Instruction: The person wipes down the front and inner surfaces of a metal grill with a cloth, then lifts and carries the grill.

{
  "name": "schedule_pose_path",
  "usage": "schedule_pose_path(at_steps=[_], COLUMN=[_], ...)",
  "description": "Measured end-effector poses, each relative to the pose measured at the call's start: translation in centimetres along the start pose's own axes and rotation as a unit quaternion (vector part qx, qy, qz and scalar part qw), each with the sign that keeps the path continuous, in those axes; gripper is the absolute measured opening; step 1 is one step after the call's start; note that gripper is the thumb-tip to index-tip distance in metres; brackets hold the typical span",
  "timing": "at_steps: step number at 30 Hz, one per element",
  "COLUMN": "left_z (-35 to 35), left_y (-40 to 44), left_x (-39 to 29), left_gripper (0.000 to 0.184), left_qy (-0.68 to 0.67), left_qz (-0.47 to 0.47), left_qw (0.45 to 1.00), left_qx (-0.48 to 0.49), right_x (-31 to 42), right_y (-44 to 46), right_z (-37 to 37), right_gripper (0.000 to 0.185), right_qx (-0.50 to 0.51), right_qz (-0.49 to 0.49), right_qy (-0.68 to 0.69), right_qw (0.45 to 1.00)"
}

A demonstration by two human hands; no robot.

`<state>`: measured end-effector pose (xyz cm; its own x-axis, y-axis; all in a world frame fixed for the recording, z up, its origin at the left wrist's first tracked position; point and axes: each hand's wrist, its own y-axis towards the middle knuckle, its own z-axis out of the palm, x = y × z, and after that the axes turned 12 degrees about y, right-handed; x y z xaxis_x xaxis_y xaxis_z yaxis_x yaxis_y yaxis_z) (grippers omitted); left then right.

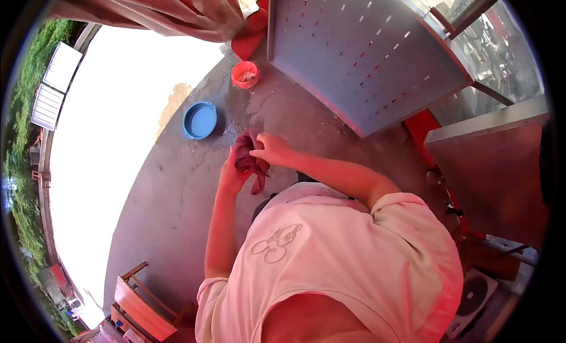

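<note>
A dark red, crumpled cloth point(245, 158) is held up in front of my body, with one end hanging down. From the left side, my left hand point(234, 171) grips it, thumb pointing up along its edge. My right hand point(270, 149) pinches the cloth's upper right part, its fingers bent. Whether the cloth is a rag or a garment I cannot tell. Just beyond my hands, a blue basin point(200, 120) stands on the concrete floor, and wet marks show on the floor beside it.
A red bucket point(245, 74) with something inside stands farther off. A grey perforated metal panel point(365, 54) rises at the upper right. Brown cabinet point(489, 172) is at the right, a wooden stool or bench point(144, 307) at the lower left. Bright sunlit ground point(112, 125) lies left.
</note>
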<state>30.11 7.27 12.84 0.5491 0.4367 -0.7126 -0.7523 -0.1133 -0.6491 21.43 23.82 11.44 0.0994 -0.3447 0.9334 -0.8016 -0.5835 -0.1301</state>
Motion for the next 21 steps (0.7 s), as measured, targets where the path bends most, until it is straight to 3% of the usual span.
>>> schedule_pose_path(at_steps=[2,4,5,6,7,9,10,11,12,13,14,16,17,18,20,21], left_z=[1.4,3.4,4.5,5.1,6.9,10.8,15.8,20.7,21.3,24.4,28.1,33.1,35.3,36.7,37.9,38.3], left_y=[3.1,5.2,6.3,7.9,9.1,10.6,8.3,6.0,8.0,6.6,4.7,5.1,5.7,7.7,13.0,13.7], left_x=[0.8,0.1,-0.5,-1.0,-1.8,-3.7,-6.0,-8.4,-7.9,-9.2,-10.3,-10.5,-10.6,-9.4,-6.2,-6.4], left_gripper=[0.021,0.018,0.016,0.017,0.018,0.021,0.023,0.026,0.03,0.036,0.042,0.053,0.058,0.061,0.067,0.068], left_qy=[0.049,0.086,0.103,0.154,0.233,0.382,0.395,0.41,0.56,0.567,0.572,0.601,0.603,0.636,0.697,0.693], left_qz=[0.021,0.056,0.077,0.106,0.161,0.269,0.22,0.171,0.342,0.347,0.346,0.513,0.589,0.584,0.57,0.586], left_qw=[0.998,0.995,0.991,0.981,0.957,0.881,0.89,0.896,0.753,0.735,0.713,0.59,0.518,0.483,0.409,0.367], left_qx=[0.038,-0.019,-0.045,-0.052,-0.061,-0.078,-0.051,-0.025,0.048,0.13,0.211,0.168,0.143,0.145,0.146,0.204], right_x=[-0.3,-1.0,-1.8,-0.7,-0.6,-7.6,-10.0,-10.8,-11.3,-11.7,-12.8,-14.6,-14.6,-11.7,-10.4,-11.1], right_y=[-1.6,-1.8,-1.4,-1.1,-1.0,0.1,0.0,-0.7,-1.3,-1.4,-1.0,-0.1,-0.4,-1.4,-2.1,-3.0], right_z=[-0.4,-2.7,-5.0,-9.1,-12.6,-16.6,-18.4,-20.4,-22.3,-23.8,-24.6,-25.8,-26.5,-27.6,-29.1,-30.0], right_gripper=[0.056,0.056,0.054,0.052,0.051,0.046,0.046,0.048,0.05,0.052,0.053,0.057,0.058,0.059,0.061,0.062], right_qx=[0.079,0.15,0.175,0.19,0.196,0.025,-0.066,-0.096,-0.122,-0.144,-0.14,-0.13,-0.129,-0.126,-0.112,-0.104], right_qz=[-0.109,-0.186,-0.049,0.086,0.212,0.194,0.197,0.192,0.183,0.172,0.088,-0.076,-0.109,-0.141,-0.159,-0.144], right_qy=[-0.044,-0.036,0.135,0.303,0.46,0.534,0.566,0.631,0.691,0.746,0.735,0.694,0.758,0.813,0.859,0.859], right_qw=[0.99,0.97,0.974,0.93,0.84,0.822,0.798,0.746,0.689,0.627,0.657,0.704,0.63,0.55,0.473,0.481])
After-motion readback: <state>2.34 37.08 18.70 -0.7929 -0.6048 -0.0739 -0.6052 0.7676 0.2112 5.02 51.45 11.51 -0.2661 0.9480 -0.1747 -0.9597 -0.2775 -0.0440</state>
